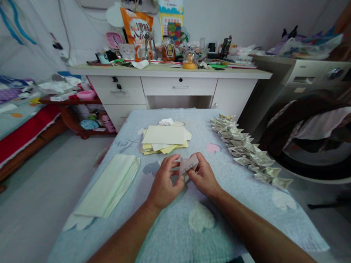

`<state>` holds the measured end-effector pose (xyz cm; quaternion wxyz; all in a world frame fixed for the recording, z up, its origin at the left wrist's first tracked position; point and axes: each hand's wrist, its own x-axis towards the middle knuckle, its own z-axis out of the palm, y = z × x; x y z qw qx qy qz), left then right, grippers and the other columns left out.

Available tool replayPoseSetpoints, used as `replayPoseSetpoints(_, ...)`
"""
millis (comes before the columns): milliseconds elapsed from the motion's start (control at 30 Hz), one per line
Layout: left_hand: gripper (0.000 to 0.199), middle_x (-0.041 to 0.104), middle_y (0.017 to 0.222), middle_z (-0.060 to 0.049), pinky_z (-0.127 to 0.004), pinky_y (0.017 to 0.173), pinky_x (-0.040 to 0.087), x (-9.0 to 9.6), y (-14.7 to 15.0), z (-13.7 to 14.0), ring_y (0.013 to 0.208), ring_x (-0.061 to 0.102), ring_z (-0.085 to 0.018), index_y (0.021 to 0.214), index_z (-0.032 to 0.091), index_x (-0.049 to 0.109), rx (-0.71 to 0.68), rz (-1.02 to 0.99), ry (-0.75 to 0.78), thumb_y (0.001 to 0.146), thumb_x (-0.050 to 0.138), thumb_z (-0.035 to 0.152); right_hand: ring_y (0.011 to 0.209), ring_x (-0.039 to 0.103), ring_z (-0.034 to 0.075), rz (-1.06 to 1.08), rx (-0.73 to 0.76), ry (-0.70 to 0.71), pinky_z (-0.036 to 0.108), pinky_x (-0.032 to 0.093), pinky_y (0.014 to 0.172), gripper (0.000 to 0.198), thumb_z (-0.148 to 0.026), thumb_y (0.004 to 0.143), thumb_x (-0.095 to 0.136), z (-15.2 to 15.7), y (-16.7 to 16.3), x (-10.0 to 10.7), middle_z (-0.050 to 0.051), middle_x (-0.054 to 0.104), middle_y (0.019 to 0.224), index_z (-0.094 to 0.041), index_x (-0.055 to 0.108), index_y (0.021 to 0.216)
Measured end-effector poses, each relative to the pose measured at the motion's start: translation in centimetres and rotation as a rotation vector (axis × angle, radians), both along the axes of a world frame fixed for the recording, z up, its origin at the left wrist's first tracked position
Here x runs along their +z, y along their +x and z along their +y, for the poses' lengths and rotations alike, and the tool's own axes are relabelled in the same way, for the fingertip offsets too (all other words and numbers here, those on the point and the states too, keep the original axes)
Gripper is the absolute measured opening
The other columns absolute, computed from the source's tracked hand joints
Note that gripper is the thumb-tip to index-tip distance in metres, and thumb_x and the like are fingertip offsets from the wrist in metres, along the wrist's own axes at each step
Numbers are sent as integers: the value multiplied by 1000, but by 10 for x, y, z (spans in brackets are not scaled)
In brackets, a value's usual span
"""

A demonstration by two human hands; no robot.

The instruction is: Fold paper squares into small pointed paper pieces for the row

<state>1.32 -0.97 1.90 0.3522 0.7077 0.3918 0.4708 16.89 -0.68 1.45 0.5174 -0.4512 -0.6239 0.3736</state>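
Observation:
My right hand [203,178] pinches a small piece of folded paper [188,165] with printed marks on it, thumb at the front. On the paper's left side, my left hand [167,182] curls its fingers and thumb around the edge; its exact contact is partly hidden. Just beyond both hands lies a stack of cream and yellow paper sheets [163,135]. To the right, several folded paper boats [241,146] stand in tightly packed rows running away from me. A folded pile of pale green paper [109,186] rests at the left.
A light blue patterned cloth [169,234] covers the table. Crumpled white tissue [166,122] sits behind the sheets. Beyond stands a white desk [122,85] crowded with jars and bags. A washing machine [312,74] with its door open is on the right, a bed [15,125] on the left.

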Motion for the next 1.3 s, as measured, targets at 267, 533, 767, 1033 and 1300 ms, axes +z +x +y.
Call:
replayPoseSetpoints(267, 55, 55, 126, -11, -30, 82, 52, 1, 1, -2, 102, 64, -20, 129, 24, 41, -7, -91, -216, 77, 53, 10, 61, 47, 11, -8, 44, 42, 22, 38, 55, 28, -7, 65, 49, -1, -1, -4, -5, 49, 73, -22, 42, 88)
replayPoseSetpoints(533, 47, 60, 110, -6, -27, 72, 52, 2, 5, -1, 85, 66, -15, 129, 25, 42, -22, -77, -280, 84, 55, 24, 61, 49, 11, -153, -42, 45, 23, 38, 57, 15, -15, 76, 53, -2, -1, -5, -5, 52, 72, -22, 44, 86)
replayPoseSetpoints(767, 50, 60, 113, -6, -27, 74, 50, -1, 4, 4, 92, 64, -17, 126, 24, 48, -63, -284, -420, 77, 59, 16, 61, 51, 11, -58, 51, 19, 22, 40, 57, 19, -10, 74, 48, 0, 0, -2, -4, 55, 74, -22, 46, 88)
replayPoseSetpoints(1033, 45, 65, 107, -4, -29, 81, 47, 3, 2, 4, 93, 61, -17, 112, 19, 59, -149, -446, -522, 68, 57, 8, 65, 51, 12, -19, 57, 49, 22, 41, 59, 17, -11, 75, 49, 0, 2, -4, -3, 55, 75, -21, 49, 89)
replayPoseSetpoints(1300, 42, 64, 108, -7, -29, 73, 49, 11, -9, 0, 89, 62, -18, 118, 23, 54, -283, -673, -652, 78, 63, 32, 75, 53, 15, -243, 44, 232, 25, 42, 68, 27, -6, 71, 46, -6, 6, -1, 0, 56, 82, -21, 53, 92)
